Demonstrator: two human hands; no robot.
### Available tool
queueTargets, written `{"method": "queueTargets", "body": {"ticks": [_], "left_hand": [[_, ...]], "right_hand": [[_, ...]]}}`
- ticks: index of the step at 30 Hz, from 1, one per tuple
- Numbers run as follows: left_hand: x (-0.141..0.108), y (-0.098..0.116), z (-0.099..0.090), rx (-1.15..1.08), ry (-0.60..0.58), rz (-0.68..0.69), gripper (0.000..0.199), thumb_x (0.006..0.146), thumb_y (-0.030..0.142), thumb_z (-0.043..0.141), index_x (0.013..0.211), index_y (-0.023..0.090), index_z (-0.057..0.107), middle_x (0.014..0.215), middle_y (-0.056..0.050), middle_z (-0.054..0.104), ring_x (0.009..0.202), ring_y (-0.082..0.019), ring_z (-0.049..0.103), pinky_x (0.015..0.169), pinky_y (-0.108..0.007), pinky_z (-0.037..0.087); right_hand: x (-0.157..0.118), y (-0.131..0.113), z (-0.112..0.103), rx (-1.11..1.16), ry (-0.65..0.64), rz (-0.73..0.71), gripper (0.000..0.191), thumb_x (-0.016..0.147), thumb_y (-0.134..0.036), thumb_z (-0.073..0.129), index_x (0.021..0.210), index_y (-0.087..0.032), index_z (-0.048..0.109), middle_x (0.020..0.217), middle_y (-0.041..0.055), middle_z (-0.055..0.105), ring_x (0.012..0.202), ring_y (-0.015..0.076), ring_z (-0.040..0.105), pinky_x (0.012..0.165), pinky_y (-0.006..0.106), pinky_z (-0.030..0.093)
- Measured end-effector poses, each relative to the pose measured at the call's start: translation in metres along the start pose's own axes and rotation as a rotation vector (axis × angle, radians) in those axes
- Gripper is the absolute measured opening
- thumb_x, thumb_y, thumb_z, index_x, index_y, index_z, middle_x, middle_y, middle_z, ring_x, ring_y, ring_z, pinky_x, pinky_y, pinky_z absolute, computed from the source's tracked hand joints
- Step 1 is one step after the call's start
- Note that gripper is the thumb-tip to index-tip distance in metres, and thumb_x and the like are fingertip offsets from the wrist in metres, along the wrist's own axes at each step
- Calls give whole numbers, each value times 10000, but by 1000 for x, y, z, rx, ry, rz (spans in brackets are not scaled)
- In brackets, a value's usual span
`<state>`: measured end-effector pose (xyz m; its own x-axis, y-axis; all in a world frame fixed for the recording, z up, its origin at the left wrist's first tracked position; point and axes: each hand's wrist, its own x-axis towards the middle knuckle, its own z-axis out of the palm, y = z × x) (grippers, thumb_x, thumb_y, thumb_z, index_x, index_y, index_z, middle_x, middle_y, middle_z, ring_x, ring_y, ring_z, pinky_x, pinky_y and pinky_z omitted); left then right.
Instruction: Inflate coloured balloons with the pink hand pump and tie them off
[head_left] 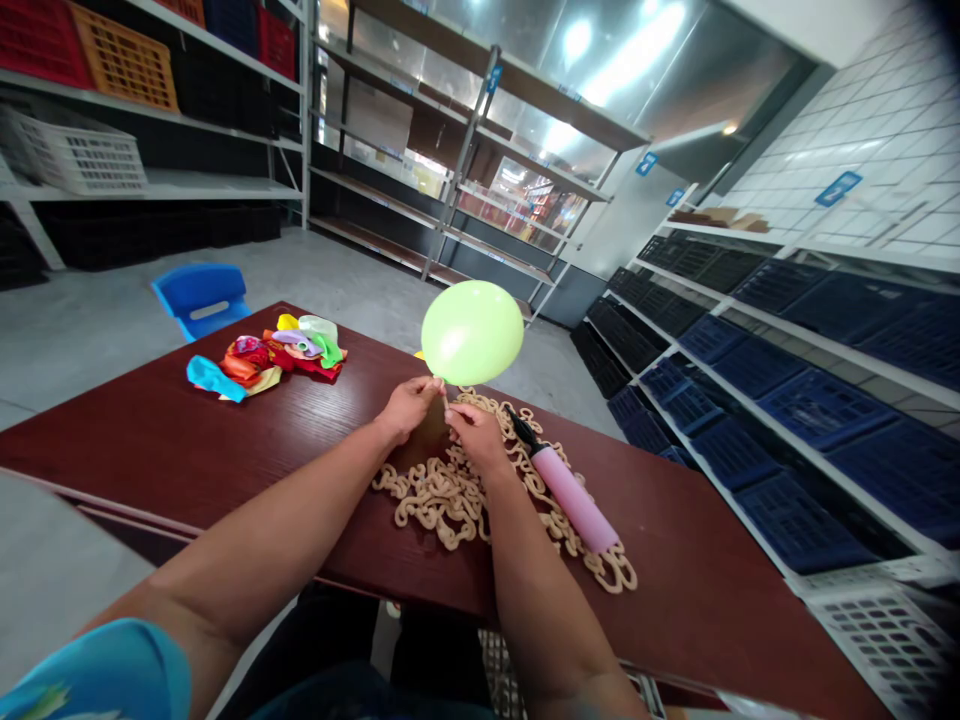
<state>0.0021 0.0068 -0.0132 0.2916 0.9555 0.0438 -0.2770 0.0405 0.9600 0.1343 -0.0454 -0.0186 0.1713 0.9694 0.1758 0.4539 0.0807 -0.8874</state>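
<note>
An inflated light green balloon (472, 332) stands upright above the table, its neck pointing down. My left hand (412, 405) pinches the neck just under the round part. The fingers of my right hand (475, 432) are closed on a thin strand below the neck, close to my left fingertips; whether it is balloon or cord is too small to tell. Under and around my hands lies a tangled heap of beige cord (442, 497). A pink hand pump (576, 500) with a black nozzle rests on the cord, right of my right hand.
Deflated coloured balloons (255, 362) lie in a pile at the far left of the dark red table (300, 450). Behind them is a blue chair (201, 295). Shelves with blue crates (795, 400) stand at the right; shelves with crates (82, 155) are at the left.
</note>
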Motion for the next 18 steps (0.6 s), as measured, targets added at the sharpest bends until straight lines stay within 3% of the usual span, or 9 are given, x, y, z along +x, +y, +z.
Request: {"method": "queueTargets", "body": {"ticks": [5,8,10,13,16,18], "left_hand": [[3,-3,1,-97,-57,4,319,729,449,545,732,130,540,712,-39,595,482,-65,452,405,-179,294],[4,-3,2,-147,-64,-10,300,747,430,525,728,131,512,787,-59,615,488,-68,468,407,-189,314],[4,-5,2,-20,-41,6,293,773,425,489,740,137,528,655,-23,589,451,-73,446,409,-195,314],[4,-11,-1,347,-62,133,309,808,422,432,722,153,560,489,19,510,430,-91,429,450,-210,326],[3,-15,-1,636,-112,316,312,831,374,400,655,163,548,518,10,533,504,-108,471,530,-223,345],[2,-16,0,719,-138,372,304,843,337,377,653,165,540,545,4,545,532,-113,481,557,-229,347]], "right_hand": [[-1,-5,-9,-379,-10,-346,193,782,-227,485,867,-233,659,827,22,627,772,161,557,745,295,425],[-1,-7,-13,-480,11,-433,196,795,-189,458,853,-222,643,853,26,613,833,161,534,781,288,406],[-2,-9,-14,-489,32,-457,194,809,-194,441,861,-214,626,848,28,602,831,157,526,779,282,404],[-4,-14,-13,-473,56,-490,213,833,-224,413,876,-210,621,866,36,589,834,153,524,776,275,409],[-5,-17,-12,-418,132,-478,219,832,-265,430,859,-217,642,868,37,599,848,151,533,794,276,411],[-4,-17,-11,-331,204,-397,194,800,-314,488,821,-215,654,832,28,619,806,151,551,771,278,424]]}}
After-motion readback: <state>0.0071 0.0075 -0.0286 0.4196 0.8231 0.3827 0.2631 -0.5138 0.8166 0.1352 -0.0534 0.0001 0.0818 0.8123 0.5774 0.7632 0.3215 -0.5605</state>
